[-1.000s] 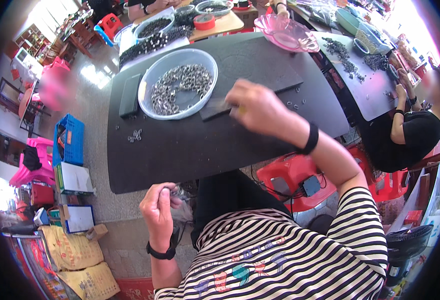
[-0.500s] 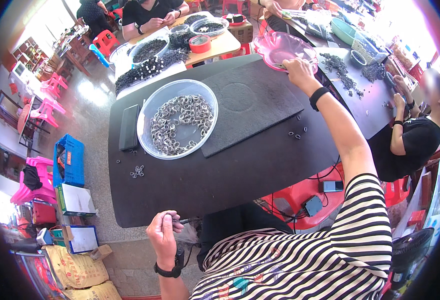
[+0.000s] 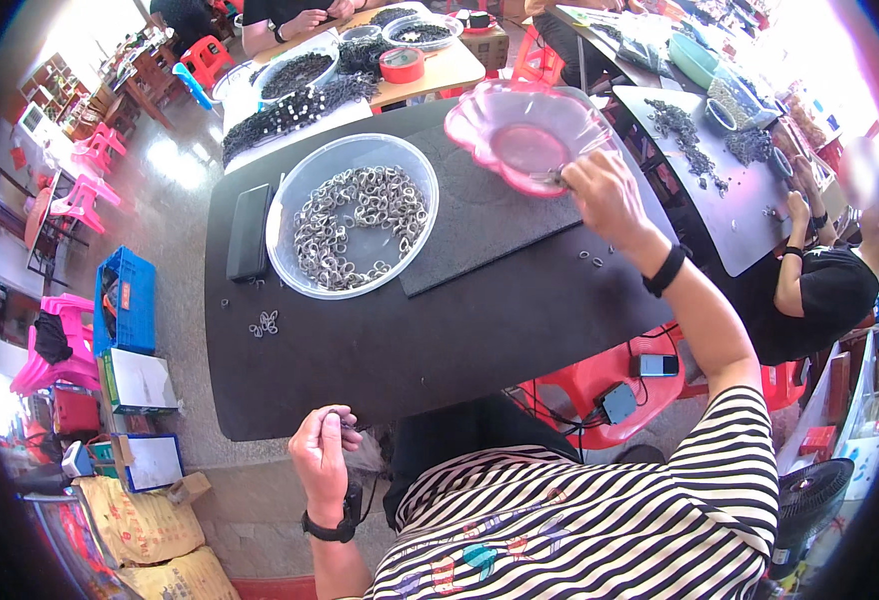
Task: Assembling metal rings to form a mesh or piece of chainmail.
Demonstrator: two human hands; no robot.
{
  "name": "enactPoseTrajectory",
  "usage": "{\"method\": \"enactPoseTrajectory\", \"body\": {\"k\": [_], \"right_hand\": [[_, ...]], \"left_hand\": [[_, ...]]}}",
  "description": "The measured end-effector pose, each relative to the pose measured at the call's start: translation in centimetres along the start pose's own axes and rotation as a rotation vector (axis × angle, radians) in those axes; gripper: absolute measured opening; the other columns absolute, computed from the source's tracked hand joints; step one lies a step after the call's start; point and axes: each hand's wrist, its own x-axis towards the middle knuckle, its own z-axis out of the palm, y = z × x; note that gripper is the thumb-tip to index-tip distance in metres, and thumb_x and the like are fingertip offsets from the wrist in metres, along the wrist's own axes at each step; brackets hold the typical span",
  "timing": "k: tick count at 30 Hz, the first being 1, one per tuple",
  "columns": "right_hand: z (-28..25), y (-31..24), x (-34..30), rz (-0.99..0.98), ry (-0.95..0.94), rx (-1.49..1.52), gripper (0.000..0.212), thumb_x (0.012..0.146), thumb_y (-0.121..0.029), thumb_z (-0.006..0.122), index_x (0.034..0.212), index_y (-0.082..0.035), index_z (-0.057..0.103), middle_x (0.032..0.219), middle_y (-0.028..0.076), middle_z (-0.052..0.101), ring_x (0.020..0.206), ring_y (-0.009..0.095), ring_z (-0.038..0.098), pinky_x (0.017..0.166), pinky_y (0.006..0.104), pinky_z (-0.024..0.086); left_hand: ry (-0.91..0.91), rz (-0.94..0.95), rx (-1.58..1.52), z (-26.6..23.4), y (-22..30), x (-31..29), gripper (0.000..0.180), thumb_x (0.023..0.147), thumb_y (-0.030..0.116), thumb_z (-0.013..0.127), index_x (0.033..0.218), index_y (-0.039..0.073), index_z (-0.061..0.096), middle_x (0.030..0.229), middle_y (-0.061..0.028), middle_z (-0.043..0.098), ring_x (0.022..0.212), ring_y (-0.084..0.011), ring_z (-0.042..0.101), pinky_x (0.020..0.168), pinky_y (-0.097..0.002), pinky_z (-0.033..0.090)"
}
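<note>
My right hand (image 3: pixel 605 195) is closed on the near right rim of a pink, see-through plastic bowl (image 3: pixel 530 145) with a scalloped edge. The bowl is at the far right of the dark table, over the corner of a flat black mat (image 3: pixel 490 235). My left hand (image 3: pixel 323 450) is at the table's front edge with its fingers curled. Something small and dark shows at its fingertips, too small to name. A round translucent tub (image 3: pixel 290 250) on the table holds many small grey rings (image 3: pixel 345 225).
Loose rings (image 3: pixel 265 323) lie at the table's left, and others (image 3: pixel 590 258) at its right. A black flat case (image 3: pixel 250 232) is beside the tub. A red stool (image 3: pixel 600 385) with cables and small devices stands by the near edge. People work at other tables.
My right hand has brought the pink bowl nearer and to the left, over the mat. My left hand stays low at the table edge, its fingers still curled.
</note>
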Motion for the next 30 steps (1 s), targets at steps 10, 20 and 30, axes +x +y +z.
{"method": "enactPoseTrajectory", "body": {"k": [10,20,30], "right_hand": [[-3.2,-3.7,-2.0,0.262,-0.06,0.601,0.027,0.074,-0.014,0.076,0.093,-0.002,0.062,0.085,0.011,0.062,0.077,0.027,0.06,0.069,0.0375,0.048],[0.5,1.9,4.1,0.241,-0.698,0.291,0.032,0.072,-0.02,0.073,0.094,0.0,0.06,0.089,0.019,0.065,0.086,0.036,0.063,0.076,0.0442,0.047],[2.7,2.3,4.7,0.248,-0.486,0.465,0.022,0.074,-0.012,0.067,0.092,-0.001,0.062,0.086,0.017,0.066,0.083,0.033,0.063,0.075,0.0391,0.048]], "left_hand": [[-0.012,0.021,-0.018,-0.3,-0.2,-0.3,0.022,0.097,0.012,0.048,0.094,-0.002,0.065,0.077,-0.0065,0.065,0.06,-0.0091,0.061,0.051,-0.021,0.049],[-0.026,0.016,-0.078,0.2,0.8,-0.7,0.022,0.097,0.011,0.048,0.094,-0.002,0.065,0.077,-0.0066,0.065,0.061,-0.0095,0.062,0.053,-0.0208,0.049],[0.024,0.15,-0.047,-1.6,1.5,-1.8,0.024,0.099,0.017,0.046,0.094,0.0,0.063,0.089,-0.0036,0.057,0.062,-0.0061,0.055,0.052,-0.0192,0.043]]}}
